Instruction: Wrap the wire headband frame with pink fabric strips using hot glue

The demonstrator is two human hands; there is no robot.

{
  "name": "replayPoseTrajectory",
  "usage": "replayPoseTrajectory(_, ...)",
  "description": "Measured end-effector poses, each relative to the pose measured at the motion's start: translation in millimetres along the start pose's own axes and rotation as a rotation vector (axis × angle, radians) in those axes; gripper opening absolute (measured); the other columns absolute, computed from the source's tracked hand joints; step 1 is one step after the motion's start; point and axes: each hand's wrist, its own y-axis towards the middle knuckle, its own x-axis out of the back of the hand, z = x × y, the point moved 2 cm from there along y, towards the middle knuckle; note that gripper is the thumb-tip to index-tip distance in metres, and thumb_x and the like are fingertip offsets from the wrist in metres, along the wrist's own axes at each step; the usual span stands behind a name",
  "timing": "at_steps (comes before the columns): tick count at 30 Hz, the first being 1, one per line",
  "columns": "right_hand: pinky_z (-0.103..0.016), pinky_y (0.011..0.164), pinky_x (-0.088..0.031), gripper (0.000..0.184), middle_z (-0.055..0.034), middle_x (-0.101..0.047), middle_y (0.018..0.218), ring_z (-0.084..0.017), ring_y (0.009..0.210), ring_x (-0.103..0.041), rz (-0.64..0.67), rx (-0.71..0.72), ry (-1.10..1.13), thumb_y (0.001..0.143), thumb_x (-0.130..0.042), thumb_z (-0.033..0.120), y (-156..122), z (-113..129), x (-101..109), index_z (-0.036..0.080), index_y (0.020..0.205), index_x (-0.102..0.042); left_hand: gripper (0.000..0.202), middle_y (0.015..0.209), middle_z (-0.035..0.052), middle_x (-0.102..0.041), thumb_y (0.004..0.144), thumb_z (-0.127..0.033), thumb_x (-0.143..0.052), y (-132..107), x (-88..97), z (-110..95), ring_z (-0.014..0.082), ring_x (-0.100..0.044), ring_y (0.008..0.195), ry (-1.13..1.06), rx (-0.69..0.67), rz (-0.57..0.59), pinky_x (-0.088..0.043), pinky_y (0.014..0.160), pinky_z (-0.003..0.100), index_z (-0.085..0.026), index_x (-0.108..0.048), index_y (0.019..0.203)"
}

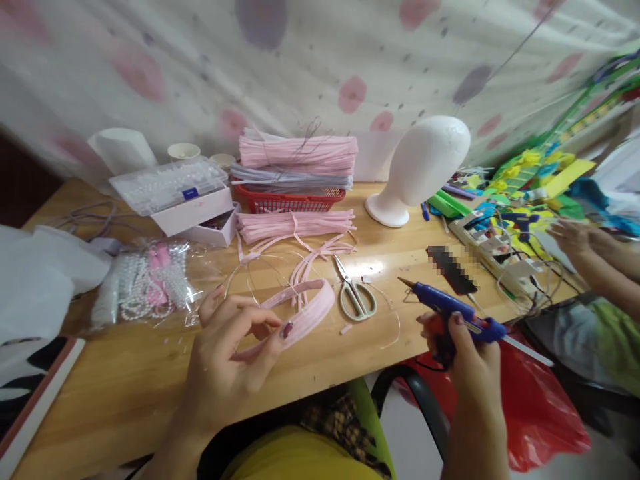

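Note:
My left hand [235,353] pinches a pink fabric-covered headband [310,310] just above the wooden table [125,380]; its fingers are closed on the band's near end. A blue hot glue gun [450,310] sits in the grip of my right hand [463,357], nozzle aimed left toward the headband, a short gap away. A white glue stick juts from the gun's rear. Between the two hands, grey-handled scissors [354,293] lie flat on the table.
Bundles of pink strips [295,223], a red basket [287,199], a clear bead box [170,183], bagged pearls [145,283] and a white foam head [420,163] stand behind. Another person's hands [583,243] work at right by a power strip [493,250]. A red bag [535,400] hangs below.

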Motion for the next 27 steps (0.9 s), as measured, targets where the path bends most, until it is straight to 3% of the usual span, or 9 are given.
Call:
replayPoseTrajectory(2,-0.025,0.036,-0.04,0.046,-0.0086,-0.072,0.066,-0.013,0.039,-0.053,0.114,0.052,0.133,0.077,-0.073,0.062,-18.6,18.6,-1.7,0.016,0.07,-0.068,0.011,0.071,-0.0054,-0.06,0.088,-0.015,-0.061,1.4,0.2,-0.3,0.0167,-0.062,0.069,0.007,0.01,-0.01,-0.035,0.1,0.049,-0.026,-0.058,0.086)
replayPoseTrajectory(5,-0.025,0.04,-0.045,0.038,-0.0049,-0.069,0.061,-0.014,0.041,-0.057,0.394,0.197,0.137,0.081,-0.074,0.054,-39.5,47.2,-9.9,0.017,0.073,-0.071,0.012,0.068,-0.0065,-0.058,0.088,-0.015,-0.06,2.1,-0.9,-2.2,0.0157,-0.06,0.066,0.006,0.012,-0.015,-0.036,0.098,0.048,-0.025,-0.056,0.083)
replayPoseTrajectory(9,-0.025,0.043,-0.04,0.048,-0.001,-0.062,0.057,-0.013,0.047,-0.055,0.676,0.478,-0.023,0.085,-0.064,0.065,-49.6,76.1,-25.3,0.019,0.072,-0.066,0.012,0.067,-0.007,-0.06,0.089,-0.016,-0.06,0.1,-4.6,-7.0,0.0154,-0.059,0.065,-0.005,0.02,-0.014,-0.033,0.102,0.05,-0.025,-0.057,0.08)
replayPoseTrajectory(15,-0.029,0.047,-0.038,0.056,-0.0015,-0.059,0.06,-0.015,0.051,-0.054,0.676,0.562,-0.153,0.091,-0.05,0.07,-49.0,76.9,-31.6,0.019,0.071,-0.063,0.014,0.064,-0.0081,-0.06,0.087,-0.013,-0.061,-2.9,-10.0,-16.0,0.0156,-0.06,0.068,-0.012,-0.035,-0.024,-0.029,0.106,0.052,-0.024,-0.058,0.079)
replayPoseTrajectory(20,-0.028,0.048,-0.033,0.054,0.0014,-0.051,0.058,-0.013,0.051,-0.048,0.62,0.621,-0.204,0.09,-0.053,0.07,-52.7,73.7,-29.8,0.02,0.069,-0.061,0.014,0.055,-0.01,-0.056,0.088,-0.011,-0.06,-1.9,-15.4,-20.1,0.0152,-0.061,0.067,0.003,-0.073,-0.025,-0.029,0.107,0.051,-0.024,-0.058,0.082)
replayPoseTrajectory(27,-0.027,0.047,-0.031,0.049,0.0025,-0.048,0.057,-0.013,0.051,-0.046,0.567,0.686,-0.277,0.091,-0.056,0.064,-50.5,72.8,-25.9,0.02,0.07,-0.06,0.014,0.058,-0.0102,-0.06,0.087,-0.012,-0.062,-1.7,-21.9,-24.2,0.0148,-0.064,0.065,0.026,-0.088,-0.032,-0.026,0.109,0.051,-0.024,-0.059,0.082)
